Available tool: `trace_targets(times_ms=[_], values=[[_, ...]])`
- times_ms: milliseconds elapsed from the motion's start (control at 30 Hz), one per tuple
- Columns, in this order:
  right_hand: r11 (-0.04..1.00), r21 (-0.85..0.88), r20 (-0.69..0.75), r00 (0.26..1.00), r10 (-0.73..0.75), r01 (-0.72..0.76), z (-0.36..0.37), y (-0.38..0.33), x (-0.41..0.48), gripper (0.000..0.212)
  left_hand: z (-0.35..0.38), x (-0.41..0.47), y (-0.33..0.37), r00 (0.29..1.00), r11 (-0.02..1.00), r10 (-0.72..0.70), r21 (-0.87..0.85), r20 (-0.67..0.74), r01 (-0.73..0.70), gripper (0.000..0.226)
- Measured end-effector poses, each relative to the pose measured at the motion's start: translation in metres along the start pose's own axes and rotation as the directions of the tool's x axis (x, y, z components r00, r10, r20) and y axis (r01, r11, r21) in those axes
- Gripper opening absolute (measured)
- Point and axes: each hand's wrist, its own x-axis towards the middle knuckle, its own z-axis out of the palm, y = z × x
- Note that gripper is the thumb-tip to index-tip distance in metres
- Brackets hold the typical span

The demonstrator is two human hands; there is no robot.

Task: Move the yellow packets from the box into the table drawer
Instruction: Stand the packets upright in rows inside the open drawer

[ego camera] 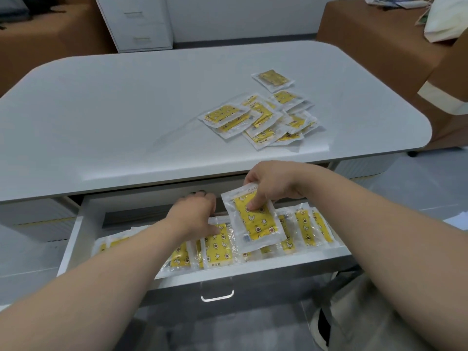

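Note:
The table drawer stands pulled open under the white tabletop, with several yellow packets lined up on edge inside it. My right hand pinches one yellow packet by its top and holds it over the row, near the middle. My left hand rests on the packets in the drawer with fingers reaching toward the back; how its fingers lie is partly hidden. A loose pile of several more yellow packets lies on the tabletop at the right.
The white table spans the view. The drawer's metal handle faces me. A white filing cabinet stands behind, brown cardboard boxes at the back right, and a bag by my right side.

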Motion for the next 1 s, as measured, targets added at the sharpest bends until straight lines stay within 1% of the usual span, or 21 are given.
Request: trace_targets(times_ms=[33,100,200,300,367,433,467,533,600,633,667,700,733,800,867,900,933,1000], values=[[0.999,-0.045,0.008,1.000,0.012,-0.011,0.004,0.001,0.002,0.031,-0.003,0.000,0.001,1.000,0.999,-0.018,0.042,0.000,0.018,0.045],[0.993,-0.117,0.020,0.999,0.036,-0.034,0.014,0.004,0.009,0.029,-0.012,-0.002,0.003,0.998,0.997,-0.062,0.051,0.002,0.062,0.043],[0.979,-0.188,0.000,0.997,0.080,-0.079,0.034,0.008,0.024,0.030,-0.028,-0.009,0.006,0.996,0.995,-0.083,0.066,0.024,0.081,0.028],[0.952,-0.284,-0.024,0.994,0.111,-0.113,0.054,0.015,0.038,0.032,-0.044,-0.019,0.006,0.997,0.995,-0.079,0.059,0.026,0.077,0.021],[0.888,-0.440,-0.064,0.992,0.112,-0.129,0.068,0.022,0.045,0.026,-0.053,-0.026,0.007,0.997,0.997,-0.072,0.006,-0.003,0.072,0.022],[0.793,-0.585,-0.166,0.982,0.089,-0.171,0.078,0.025,0.044,0.023,-0.060,-0.030,0.007,0.996,0.997,-0.064,-0.042,-0.056,0.062,0.021],[0.750,-0.633,-0.216,0.974,0.068,-0.193,0.081,0.025,0.043,0.029,-0.063,-0.031,0.008,0.994,0.997,-0.059,-0.049,-0.095,0.055,0.018],[0.682,-0.696,-0.284,0.958,0.026,-0.225,0.086,0.024,0.040,0.048,-0.066,-0.032,0.008,0.980,0.999,-0.033,-0.031,-0.196,0.027,0.014],[0.656,-0.716,-0.321,0.947,-0.002,-0.241,0.091,0.020,0.039,0.061,-0.067,-0.032,0.007,0.956,1.000,-0.009,-0.028,-0.293,0.001,0.012],[0.653,-0.716,-0.327,0.945,-0.005,-0.245,0.092,0.016,0.037,0.062,-0.067,-0.031,0.007,0.943,0.998,-0.009,-0.055,-0.333,-0.010,0.013],[0.651,-0.720,-0.324,0.946,-0.010,-0.239,0.092,0.012,0.035,0.059,-0.068,-0.030,0.007,0.930,0.995,-0.015,-0.092,-0.368,-0.021,0.014],[0.654,-0.722,-0.311,0.950,-0.015,-0.226,0.091,0.007,0.033,0.051,-0.069,-0.028,0.007,0.915,0.991,-0.020,-0.128,-0.403,-0.035,0.016],[0.669,-0.716,-0.308,0.951,-0.041,-0.202,0.088,0.000,0.028,0.037,-0.069,-0.026,0.007,0.899,0.987,-0.027,-0.153,-0.436,-0.045,0.018],[0.701,-0.687,-0.359,0.927,-0.103,-0.188,0.073,-0.011,0.022,0.003,-0.070,-0.020,0.006,0.864,0.985,-0.034,-0.161,-0.503,-0.055,0.024],[0.720,-0.658,-0.446,0.884,-0.139,-0.218,0.052,-0.020,0.018,0.020,-0.070,-0.010,0.005,0.840,0.989,-0.035,-0.141,-0.542,-0.049,0.030],[0.741,-0.629,-0.491,0.859,-0.147,-0.233,0.042,-0.020,0.018,0.023,-0.071,-0.005,0.004,0.836,0.991,-0.035,-0.124,-0.547,-0.040,0.034],[0.773,-0.591,-0.533,0.830,-0.163,-0.228,0.032,-0.022,0.018,0.022,-0.071,0.001,0.004,0.839,0.994,-0.034,-0.106,-0.544,-0.029,0.038],[0.844,-0.499,-0.573,0.806,-0.150,-0.198,0.018,-0.022,0.020,0.017,-0.071,0.013,0.007,0.857,0.996,-0.028,-0.090,-0.515,-0.022,0.045]])
